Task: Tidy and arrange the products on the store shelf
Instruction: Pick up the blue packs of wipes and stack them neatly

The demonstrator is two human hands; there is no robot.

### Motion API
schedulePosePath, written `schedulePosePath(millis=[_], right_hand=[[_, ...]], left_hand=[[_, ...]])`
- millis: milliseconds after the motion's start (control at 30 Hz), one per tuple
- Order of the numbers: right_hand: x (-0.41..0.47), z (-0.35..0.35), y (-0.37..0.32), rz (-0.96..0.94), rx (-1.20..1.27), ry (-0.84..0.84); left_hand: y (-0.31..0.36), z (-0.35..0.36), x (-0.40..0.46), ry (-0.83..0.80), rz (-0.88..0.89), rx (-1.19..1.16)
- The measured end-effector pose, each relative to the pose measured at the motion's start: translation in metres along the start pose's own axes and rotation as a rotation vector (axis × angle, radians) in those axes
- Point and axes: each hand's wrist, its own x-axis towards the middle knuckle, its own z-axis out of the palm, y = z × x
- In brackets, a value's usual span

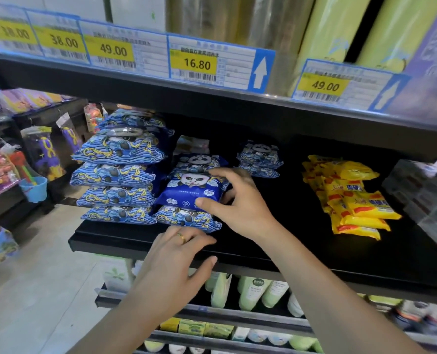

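Two hands (240, 200), glossy (seemingly plastic) packs (191, 192)

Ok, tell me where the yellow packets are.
In the head view, the yellow packets are stacked on the black shelf, right of the right hand.

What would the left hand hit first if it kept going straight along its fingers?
Probably the bottom wave-patterned pack under the blue panda pack; the left hand already has its fingertips at that pack's front edge, though contact is unclear.

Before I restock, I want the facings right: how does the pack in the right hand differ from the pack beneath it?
The dark blue panda pack is plain-bodied and tilted; the wave-patterned pack below is covered in swirls and lies flat. The right hand grips only the upper one. Both are blue soft packs.
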Motion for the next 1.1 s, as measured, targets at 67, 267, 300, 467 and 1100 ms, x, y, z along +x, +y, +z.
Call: schedulePosePath(millis=[67,267,300,467,1100], right_hand=[[-0.004,-0.007,0.003,-0.011,0.007,0.093],[-0.001,-0.053,0.042,0.056,-0.094,0.339],[0.001,-0.062,0.051,0.077,-0.137,0.346],[0.029,-0.099,0.086,0.204,-0.343,0.286],[0.129,-0.097,0.125,0.144,-0.571,0.012]], left_hand=[[0.003,0.003,0.001,0.015,-0.004,-0.011],[0.032,0.018,0.016,-0.036,0.104,-0.051],[0.040,0.022,0.020,-0.046,0.116,-0.080],[0.077,0.044,0.053,-0.065,0.157,-0.108],[0.068,0.073,0.094,-0.075,0.038,0.027]])
